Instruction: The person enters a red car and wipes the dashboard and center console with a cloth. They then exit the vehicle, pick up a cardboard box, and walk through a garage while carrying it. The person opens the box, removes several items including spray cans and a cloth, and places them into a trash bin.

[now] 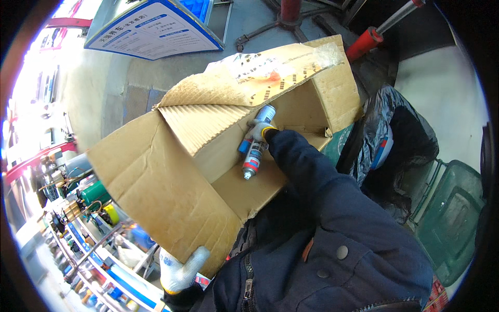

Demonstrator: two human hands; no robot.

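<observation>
A large open cardboard box (156, 177) with its flaps spread lies tilted in front of my body. My left hand (182, 271), in a white knit glove, is closed on the edge of the near-left flap, thumb on top. Inside the box is my right hand (258, 130), in the same kind of glove, its fingers wrapped around spray cans. One spray can (252, 160), with a red, white and blue label, points its white nozzle toward me. Beyond the fingers shows a silver-blue can (266, 113). A small blue piece (244, 145) sticks out beside the hand; its kind is unclear.
At the right, a black plastic bag (400, 119) lines a bin beside a green lid (451, 223). A white sign board (156, 32) with blue edging stands far left. Red stand parts (364, 44) are at the far right. Left, shelves hold several bottles and a green cylinder (95, 193).
</observation>
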